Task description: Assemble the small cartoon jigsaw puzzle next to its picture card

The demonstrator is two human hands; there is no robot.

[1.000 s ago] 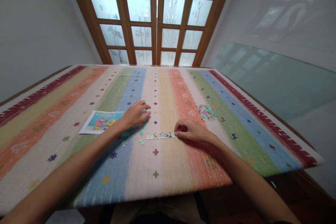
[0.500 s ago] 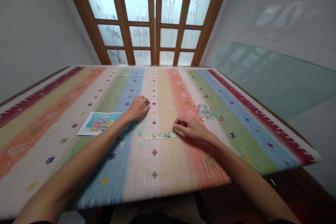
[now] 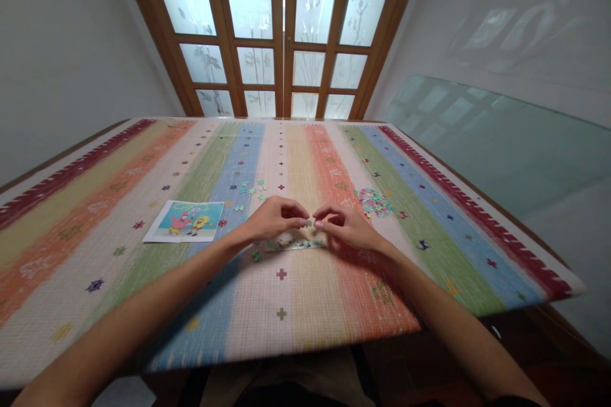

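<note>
Both hands pinch one small piece (image 3: 309, 223) between fingertips: left hand (image 3: 273, 219), right hand (image 3: 344, 227), just above the strip (image 3: 293, 245) on the tabletop (image 3: 305, 292). Piece too small to read its facing; strip's long axis runs left-right. Risk: piece slips mid-handoff, or a wrist knocks the strip apart.

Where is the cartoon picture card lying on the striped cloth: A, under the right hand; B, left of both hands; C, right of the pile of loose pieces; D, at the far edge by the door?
B: the picture card lies flat, left of the left hand and the right hand.
</note>
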